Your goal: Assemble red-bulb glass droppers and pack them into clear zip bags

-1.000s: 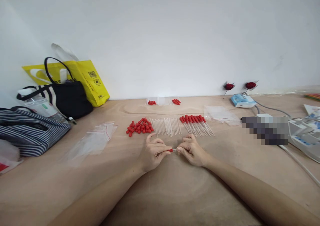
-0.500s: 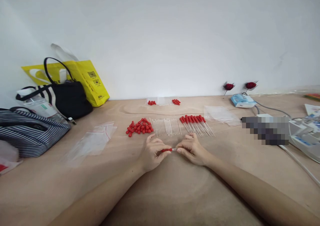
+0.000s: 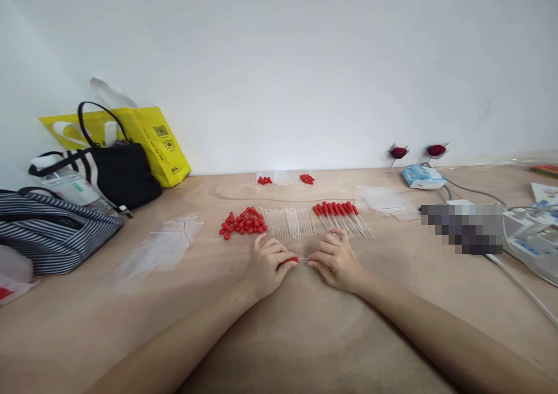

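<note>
My left hand [image 3: 269, 266] pinches a red rubber dropper bulb [image 3: 293, 259] between thumb and forefinger. A thin clear dropper tube [image 3: 303, 259] runs from the bulb's right end to my right hand [image 3: 335, 261], whose thumb and fingers are closed on it. Just beyond my left hand lies a pile of loose red bulbs [image 3: 244, 222]. Beside the pile, a row of bare clear tubes [image 3: 290, 222] is laid side by side. Above my right hand are several droppers [image 3: 342, 215] with red bulbs on their tubes. How far the held tube sits inside its bulb is hidden.
Clear zip bags lie at left [image 3: 163, 246] and right [image 3: 383, 201]; a bag with red bulbs [image 3: 285, 177] lies by the wall. Bags, one yellow [image 3: 163, 150], stand at left. A blue tissue pack [image 3: 422, 176], a power strip [image 3: 529, 237] and cables are at right.
More of the thin tube shows between my hands, and less of the red bulb shows beyond my left fingers. My right fingers have shifted very slightly right. The laid-out parts have stayed put.
</note>
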The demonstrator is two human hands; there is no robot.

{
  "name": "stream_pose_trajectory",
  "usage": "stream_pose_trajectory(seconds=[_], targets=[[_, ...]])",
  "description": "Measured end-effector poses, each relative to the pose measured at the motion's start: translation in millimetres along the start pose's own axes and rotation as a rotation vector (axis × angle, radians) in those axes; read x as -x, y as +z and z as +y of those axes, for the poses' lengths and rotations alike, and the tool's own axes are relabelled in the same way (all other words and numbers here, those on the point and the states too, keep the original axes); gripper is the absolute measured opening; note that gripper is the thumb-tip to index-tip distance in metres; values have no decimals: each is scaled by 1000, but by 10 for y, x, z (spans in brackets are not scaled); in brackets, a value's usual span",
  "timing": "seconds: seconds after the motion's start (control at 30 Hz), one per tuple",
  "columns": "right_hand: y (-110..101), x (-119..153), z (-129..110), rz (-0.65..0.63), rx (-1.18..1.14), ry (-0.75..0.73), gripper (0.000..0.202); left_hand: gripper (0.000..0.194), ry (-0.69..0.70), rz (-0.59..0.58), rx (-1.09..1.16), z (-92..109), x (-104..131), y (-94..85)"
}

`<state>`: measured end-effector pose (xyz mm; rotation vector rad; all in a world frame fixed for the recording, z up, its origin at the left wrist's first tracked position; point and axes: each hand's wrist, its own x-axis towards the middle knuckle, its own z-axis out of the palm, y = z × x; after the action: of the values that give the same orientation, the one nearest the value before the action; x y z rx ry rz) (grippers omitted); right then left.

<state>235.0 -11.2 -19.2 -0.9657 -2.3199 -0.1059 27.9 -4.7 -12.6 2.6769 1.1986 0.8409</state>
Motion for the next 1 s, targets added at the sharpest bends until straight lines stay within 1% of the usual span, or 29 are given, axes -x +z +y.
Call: stream_pose_trajectory(seconds=[0.17, 0.27, 0.33, 0.37, 0.43, 0.5, 0.57, 0.63, 0.7, 0.83, 1.0], targets=[[22, -23, -36, -6, -6, -29, 26, 10, 23, 3, 34, 47, -5, -14], [14, -41, -48, -27, -3, -29, 24, 11, 16, 2, 31, 30, -6, -18], [0, -56, -31, -48, 8, -5, 23, 12, -19, 36, 7, -11, -6, -17], [-6, -66, -7, -48, 19, 23, 22, 16, -48, 68, -10, -38, -6, -15], [-11, -91, 73, -11, 60, 137, 23, 33, -128, 133, -47, -93, -4, -11], [1, -130, 189, 71, 124, 333, 25, 47, -207, 148, -64, -134, -2, -6], [34, -189, 306, 135, 199, 542, 27, 50, -254, 114, -63, -152, 1, -2], [80, -267, 390, 147, 267, 689, 28, 48, -265, 70, -54, -150, 3, 0], [127, -352, 426, 132, 318, 763, 27, 46, -270, 42, -49, -141, 5, -1], [191, -476, 412, 93, 356, 834, 24, 41, -281, 26, -48, -134, 7, -6], [220, -502, 397, 28, 371, 886, 21, 34, -271, 1, -49, -139, 10, -16]])
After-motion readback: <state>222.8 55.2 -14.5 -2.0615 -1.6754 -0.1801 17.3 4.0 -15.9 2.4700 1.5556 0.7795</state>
